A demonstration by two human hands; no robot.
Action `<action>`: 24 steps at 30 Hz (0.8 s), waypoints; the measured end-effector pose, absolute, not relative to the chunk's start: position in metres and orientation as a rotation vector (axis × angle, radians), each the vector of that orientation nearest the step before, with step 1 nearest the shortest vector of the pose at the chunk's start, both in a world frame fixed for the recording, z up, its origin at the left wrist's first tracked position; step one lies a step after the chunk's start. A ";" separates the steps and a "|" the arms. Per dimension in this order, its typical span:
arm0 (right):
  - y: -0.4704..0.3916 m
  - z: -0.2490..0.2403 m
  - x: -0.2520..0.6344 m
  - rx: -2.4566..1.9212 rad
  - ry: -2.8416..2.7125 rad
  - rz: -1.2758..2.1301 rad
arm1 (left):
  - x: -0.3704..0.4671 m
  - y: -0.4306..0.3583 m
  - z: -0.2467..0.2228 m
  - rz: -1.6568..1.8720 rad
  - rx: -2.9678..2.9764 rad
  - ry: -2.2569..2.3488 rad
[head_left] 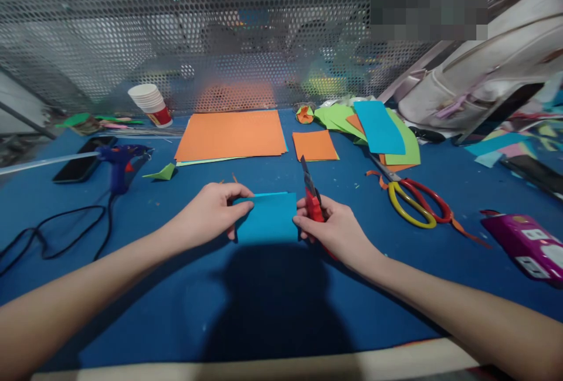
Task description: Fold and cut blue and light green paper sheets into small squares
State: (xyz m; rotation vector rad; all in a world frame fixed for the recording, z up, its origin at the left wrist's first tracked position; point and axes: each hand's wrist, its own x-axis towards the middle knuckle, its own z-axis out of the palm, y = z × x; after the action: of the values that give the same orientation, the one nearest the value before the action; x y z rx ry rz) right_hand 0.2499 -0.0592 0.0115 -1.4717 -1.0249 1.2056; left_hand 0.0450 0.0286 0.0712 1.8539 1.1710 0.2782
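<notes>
A folded piece of blue paper [266, 220] is held level between both hands, just above the blue tabletop. My left hand [220, 208] pinches its left edge, thumb on top. With thumb and fingertips, my right hand [332, 225] grips the paper's right edge. That same hand also keeps a red utility knife [314, 205] tucked in its fingers, its dark blade pointing up and away from me. Beyond the paper lie a stack of orange sheets [233, 135] and a smaller stack of orange squares [314, 145].
Scissors [411, 199] with red and yellow handles lie at right, near green and blue paper scraps [380, 129] and a purple pouch [528, 246]. At left are a blue glue gun [118, 167] with its cord, a phone [83, 161] and stacked paper cups [152, 105]. A perforated metal panel [176, 35] stands behind.
</notes>
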 end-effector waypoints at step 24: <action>-0.095 0.001 0.320 -1.613 -2.287 0.121 | 0.038 0.005 0.067 0.349 1.929 1.206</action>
State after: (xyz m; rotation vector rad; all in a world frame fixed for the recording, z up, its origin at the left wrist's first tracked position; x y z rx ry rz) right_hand 0.3200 -0.0946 0.0011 -1.6134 -2.2869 0.1210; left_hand 0.0381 0.0052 0.0667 1.9290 1.2059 0.3490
